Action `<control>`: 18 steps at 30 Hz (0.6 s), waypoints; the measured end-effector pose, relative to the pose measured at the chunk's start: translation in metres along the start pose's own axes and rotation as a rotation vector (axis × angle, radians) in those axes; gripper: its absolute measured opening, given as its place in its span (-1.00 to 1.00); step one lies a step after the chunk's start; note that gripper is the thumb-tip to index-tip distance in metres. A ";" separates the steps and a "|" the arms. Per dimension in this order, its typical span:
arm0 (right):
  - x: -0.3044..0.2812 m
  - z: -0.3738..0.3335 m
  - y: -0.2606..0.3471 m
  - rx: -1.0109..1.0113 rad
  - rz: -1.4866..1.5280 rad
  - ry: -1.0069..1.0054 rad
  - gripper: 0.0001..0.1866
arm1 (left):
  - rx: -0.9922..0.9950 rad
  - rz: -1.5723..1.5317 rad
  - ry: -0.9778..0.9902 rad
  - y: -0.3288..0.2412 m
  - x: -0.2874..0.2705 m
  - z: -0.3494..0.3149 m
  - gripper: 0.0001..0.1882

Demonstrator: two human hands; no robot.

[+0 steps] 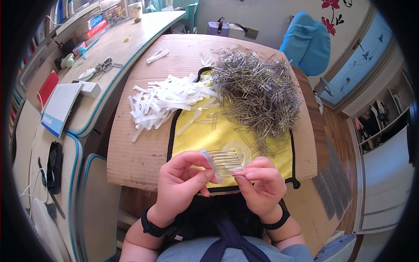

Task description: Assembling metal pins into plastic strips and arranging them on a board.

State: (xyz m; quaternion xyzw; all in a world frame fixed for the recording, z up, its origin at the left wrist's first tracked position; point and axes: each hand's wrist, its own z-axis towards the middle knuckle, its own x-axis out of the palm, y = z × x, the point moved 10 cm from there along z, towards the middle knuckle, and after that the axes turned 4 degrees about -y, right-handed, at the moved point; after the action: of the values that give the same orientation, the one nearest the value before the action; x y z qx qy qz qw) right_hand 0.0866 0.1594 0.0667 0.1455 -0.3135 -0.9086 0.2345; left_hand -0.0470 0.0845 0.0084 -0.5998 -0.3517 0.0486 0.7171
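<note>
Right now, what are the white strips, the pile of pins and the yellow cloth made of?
The white strips look like plastic: smooth, milky and slightly see-through. The pins look like metal, perhaps steel: thin, grey wire with bright glints. The yellow cloth looks like fabric, with a dull, fuzzy face and black edging; I can't tell which fibre.

From where I stand, the clearest lettering is one pale printed word across the blue band at the near end of a flat white-and-blue package, lying on the table at the person's left. Farther back, a blue box and a red box carry light markings too small to read. A little white tag on the dark cloth at the person's lap is too tiny to make out.
</note>
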 end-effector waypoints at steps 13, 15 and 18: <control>-0.006 -0.004 -0.017 0.444 0.142 -0.102 -0.77 | -0.022 0.083 0.018 0.002 0.006 0.001 -0.79; -0.007 0.002 -0.014 0.442 0.015 0.008 -0.75 | -0.069 0.122 0.041 0.006 0.009 0.001 -0.80; -0.020 0.024 -0.008 0.291 -0.224 0.105 -0.75 | -0.036 0.104 -0.002 0.007 0.000 0.003 -0.81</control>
State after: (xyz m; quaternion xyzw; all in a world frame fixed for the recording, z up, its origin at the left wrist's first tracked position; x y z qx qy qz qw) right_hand 0.0909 0.1877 0.0823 0.2590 -0.4109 -0.8652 0.1245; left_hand -0.0459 0.0890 0.0023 -0.6301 -0.3214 0.0802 0.7023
